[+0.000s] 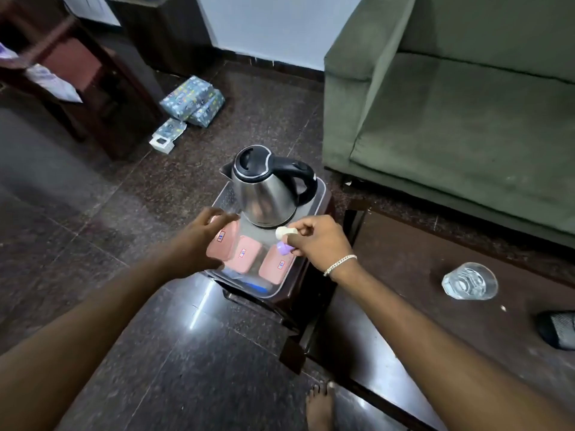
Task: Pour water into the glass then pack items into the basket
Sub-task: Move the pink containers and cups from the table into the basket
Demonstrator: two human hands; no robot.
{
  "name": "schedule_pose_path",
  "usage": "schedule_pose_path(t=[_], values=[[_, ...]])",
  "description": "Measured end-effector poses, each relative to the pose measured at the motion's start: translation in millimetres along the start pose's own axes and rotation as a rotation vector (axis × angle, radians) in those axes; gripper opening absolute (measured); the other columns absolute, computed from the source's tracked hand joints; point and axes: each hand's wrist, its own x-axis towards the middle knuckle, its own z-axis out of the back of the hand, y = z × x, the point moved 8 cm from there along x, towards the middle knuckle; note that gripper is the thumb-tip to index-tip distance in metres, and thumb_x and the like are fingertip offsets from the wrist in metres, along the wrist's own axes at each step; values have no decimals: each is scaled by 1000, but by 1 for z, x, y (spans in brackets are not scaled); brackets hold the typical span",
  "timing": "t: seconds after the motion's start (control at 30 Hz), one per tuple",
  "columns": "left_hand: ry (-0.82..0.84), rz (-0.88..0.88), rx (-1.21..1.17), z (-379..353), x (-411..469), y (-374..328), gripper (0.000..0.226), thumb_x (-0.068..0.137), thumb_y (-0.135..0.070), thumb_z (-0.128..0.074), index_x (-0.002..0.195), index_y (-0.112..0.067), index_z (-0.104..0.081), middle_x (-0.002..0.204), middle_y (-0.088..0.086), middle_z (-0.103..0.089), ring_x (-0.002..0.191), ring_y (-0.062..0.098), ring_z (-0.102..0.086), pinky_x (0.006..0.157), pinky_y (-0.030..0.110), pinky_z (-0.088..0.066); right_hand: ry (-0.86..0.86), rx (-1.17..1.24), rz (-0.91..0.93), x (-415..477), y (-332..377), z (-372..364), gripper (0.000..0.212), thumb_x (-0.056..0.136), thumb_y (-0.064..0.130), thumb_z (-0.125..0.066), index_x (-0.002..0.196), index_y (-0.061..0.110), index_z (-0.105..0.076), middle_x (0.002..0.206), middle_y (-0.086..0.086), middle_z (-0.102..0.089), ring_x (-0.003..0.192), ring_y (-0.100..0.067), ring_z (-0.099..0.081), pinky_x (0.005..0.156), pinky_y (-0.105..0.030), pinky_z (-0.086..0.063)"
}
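Observation:
A clear plastic basket sits on a small dark stool. Inside it stand a steel electric kettle with a black lid and handle, and three pink lidded boxes. My left hand hovers over the leftmost pink box with fingers spread, holding nothing. My right hand is over the basket's right side, shut on a small white item and a small purple item. A glass of water stands on the dark table at the right.
A green sofa fills the upper right. The dark wooden table carries a black object at its right edge. Wrapped boxes lie on the granite floor beyond the stool, near dark furniture. My bare foot is at the bottom.

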Motion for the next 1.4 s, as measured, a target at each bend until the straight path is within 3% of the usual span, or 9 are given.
schedule_pose_path(t=[0.1,0.2,0.4,0.5,0.7,0.9,1.03,1.3,1.4], values=[[29,8,47,-5,3,31,104,66,-10,-91,155,-25,-40,151,4,-38,124,28,-57,98,37,-53,11,-75,-59,14,-14,-33,4,75,8,-80,77,7,-76,63,-10,-70,60,-21,-69,68,-52,-62],[64,8,116,-18,9,52,101,67,-14,-90,155,-25,-41,154,3,-39,129,30,-56,98,32,-48,6,-153,-128,27,-32,-64,12,74,12,-78,68,12,-67,67,-15,-72,70,-33,-74,70,-52,-61],[172,-5,147,-40,33,70,103,66,-7,-86,155,-26,-37,156,4,-36,132,34,-52,105,44,-49,-29,-307,-165,48,-43,-113,17,73,24,-72,82,11,-67,96,-14,-71,85,-31,-68,75,-34,-57],[222,-58,196,-48,44,70,104,65,-7,-87,155,-24,-38,155,5,-38,131,33,-53,102,45,-51,-52,-432,-137,55,-41,-129,18,82,22,-66,94,7,-65,109,-20,-64,96,-39,-63,78,-38,-52],[266,-89,237,-61,53,71,102,65,-15,-87,154,-24,-38,151,3,-44,126,31,-59,100,40,-51,-43,-573,-59,64,-35,-144,18,83,21,-68,91,6,-63,107,-21,-68,96,-43,-64,73,-37,-48],[298,-105,222,-64,51,71,105,63,-15,-89,154,-21,-38,151,3,-45,126,31,-61,100,39,-51,-3,-581,-98,61,-41,-148,32,77,31,-79,96,9,-63,108,-19,-69,97,-41,-65,69,-32,-40],[309,-139,296,-59,53,67,108,66,-24,-88,159,-20,-33,155,6,-43,127,32,-61,101,38,-49,37,-577,-106,59,-44,-146,40,73,35,-84,98,11,-64,109,-17,-69,97,-39,-66,70,-32,-44],[314,-84,419,-56,50,74,123,65,-33,-93,161,-37,-15,165,5,-23,143,35,-41,106,48,-51,93,-595,33,49,-37,-146,35,80,9,-71,112,6,-58,116,-17,-64,106,-38,-61,83,-39,-50],[292,-62,406,-52,47,77,126,66,-28,-93,161,-38,-12,165,10,-20,145,38,-40,106,46,-51,111,-618,132,43,-32,-152,42,82,7,-65,119,10,-46,111,-19,-61,98,-41,-62,76,-42,-52]])
